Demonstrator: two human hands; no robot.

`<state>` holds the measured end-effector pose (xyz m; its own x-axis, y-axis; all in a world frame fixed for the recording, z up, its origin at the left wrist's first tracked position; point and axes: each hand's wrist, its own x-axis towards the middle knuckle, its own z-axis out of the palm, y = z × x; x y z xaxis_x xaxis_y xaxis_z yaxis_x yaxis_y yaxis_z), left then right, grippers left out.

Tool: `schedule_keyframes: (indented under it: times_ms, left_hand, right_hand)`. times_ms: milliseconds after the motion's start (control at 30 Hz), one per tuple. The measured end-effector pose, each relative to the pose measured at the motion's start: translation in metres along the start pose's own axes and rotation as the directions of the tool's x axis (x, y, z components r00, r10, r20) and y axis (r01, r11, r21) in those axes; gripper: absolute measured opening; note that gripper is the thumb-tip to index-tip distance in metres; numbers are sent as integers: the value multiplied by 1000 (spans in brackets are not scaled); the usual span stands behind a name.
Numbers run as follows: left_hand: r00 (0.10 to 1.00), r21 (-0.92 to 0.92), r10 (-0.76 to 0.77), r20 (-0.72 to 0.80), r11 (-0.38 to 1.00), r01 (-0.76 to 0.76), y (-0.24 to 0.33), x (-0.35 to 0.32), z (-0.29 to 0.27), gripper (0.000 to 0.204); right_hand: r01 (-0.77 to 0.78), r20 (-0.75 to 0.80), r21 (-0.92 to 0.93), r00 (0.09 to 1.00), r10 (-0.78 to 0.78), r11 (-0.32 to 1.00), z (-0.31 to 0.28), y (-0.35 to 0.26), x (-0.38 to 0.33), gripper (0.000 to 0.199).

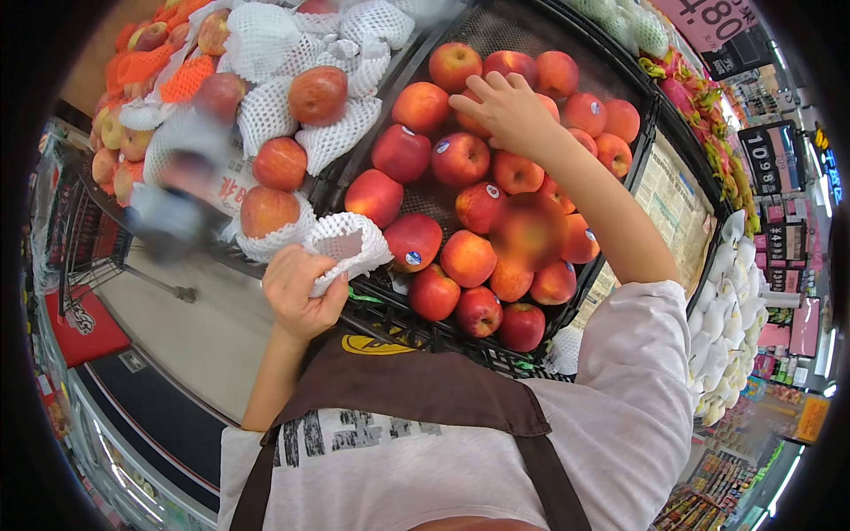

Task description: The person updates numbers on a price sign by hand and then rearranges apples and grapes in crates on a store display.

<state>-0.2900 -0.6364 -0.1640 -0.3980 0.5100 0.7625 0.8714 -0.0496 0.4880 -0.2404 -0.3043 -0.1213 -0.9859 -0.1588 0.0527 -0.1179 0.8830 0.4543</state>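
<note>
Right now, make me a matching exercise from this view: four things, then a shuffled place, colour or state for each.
1. Left hand
2. Right hand
3. Apron
4. Dragon fruit

A. Dark brown
B. Over red apples
C. Pinkish, toward the upper right
D. Gripping a white foam net

Pairs: 1-D; 2-B; 3-A; 4-C

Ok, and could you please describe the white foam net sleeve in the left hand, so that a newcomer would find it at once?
Find the black plastic crate of red apples. By its lower-left corner, the person's left hand grips a white foam net sleeve. Its round mouth gapes with no apple showing inside, whereas the neighbouring white foam sleeve cups a red apple.
</note>
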Motion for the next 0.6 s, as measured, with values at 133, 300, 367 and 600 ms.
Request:
schedule_keyframes:
  times_ms: [133,300,367,600]
  left_hand:
    - [1000,-13,3,-12,1000,-3,-2,-2,0,15]
    - [1000,-20,15,-19,1000,-15,-5,-7,-1,16]
    - [1000,-22,12,-21,1000,-12,-5,-7,-1,17]
    - [1000,-28,25,-7,999,-25,-5,-4,-2,18]
  right_hand:
    - [108,50,-20,993,-107,994,-6,7,6,68]
    - [-70,-142,587,972,188,807,-20,19,-14,65]
    - [-137,-73,776,950,303,616,-19,22,-20,66]
    - [-165,8,949,864,503,270,0,15,-31,63]
